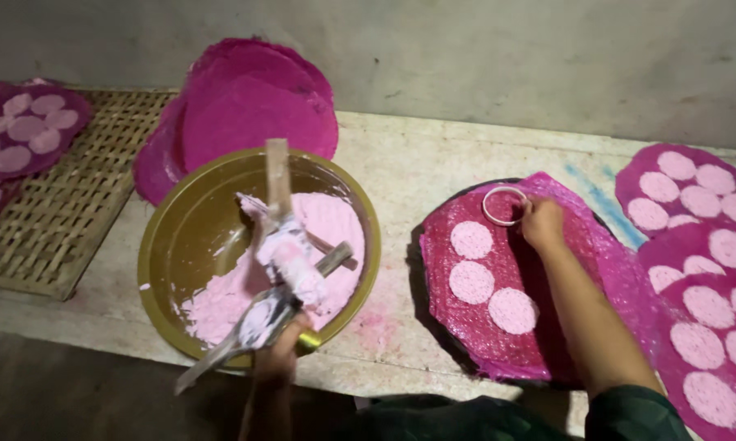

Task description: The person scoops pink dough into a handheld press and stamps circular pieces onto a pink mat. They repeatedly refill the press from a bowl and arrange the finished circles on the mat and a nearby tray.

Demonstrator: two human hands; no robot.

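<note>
My left hand (276, 358) grips a paste-coated spatula (271, 304) over the near rim of a wide brass bowl (172, 245) holding pink paste (327, 224). A wooden stick (277, 173) stands up from the paste. My right hand (542, 222) holds a white ring mould (504, 205) flat on the far part of a magenta round sheet (506, 343) lying on a dark tray. Three pale pink discs (471, 282) sit on that sheet to the left of my forearm.
A stack of magenta round sheets (253, 106) leans behind the bowl. At the right lie sheets with several pink discs (711, 286). A woven bamboo tray (74, 196) at the left carries another dotted sheet (21, 131). All rest on a pale stone bench (417, 163).
</note>
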